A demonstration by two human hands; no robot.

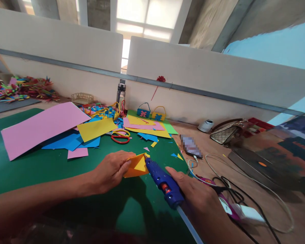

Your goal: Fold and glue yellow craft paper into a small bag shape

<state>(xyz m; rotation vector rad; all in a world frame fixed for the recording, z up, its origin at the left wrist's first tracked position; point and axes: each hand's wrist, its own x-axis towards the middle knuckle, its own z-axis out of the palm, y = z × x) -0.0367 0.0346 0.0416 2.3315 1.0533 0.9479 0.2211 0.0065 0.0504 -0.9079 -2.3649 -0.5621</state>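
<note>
My left hand [113, 171] pinches a small folded yellow paper box [136, 166] above the green cutting mat [109, 206]. Wrapped round a blue hot glue gun [165, 183], my right hand [198, 193] holds its nozzle at the box's upper right edge. A clear glue stick [189, 225] sticks out of the gun's back end. Most of the right-hand fingers are hidden behind the gun. Behind the box lie scissors [120, 139] with red and yellow handles.
Pink sheets [45, 127], a yellow sheet [98, 128] and blue sheets [63, 140] cover the mat's left. Two small paper handbags [143, 112] stand at the back. To the right are a phone [191, 146], tangled cables [234, 193] and a handbag [225, 134].
</note>
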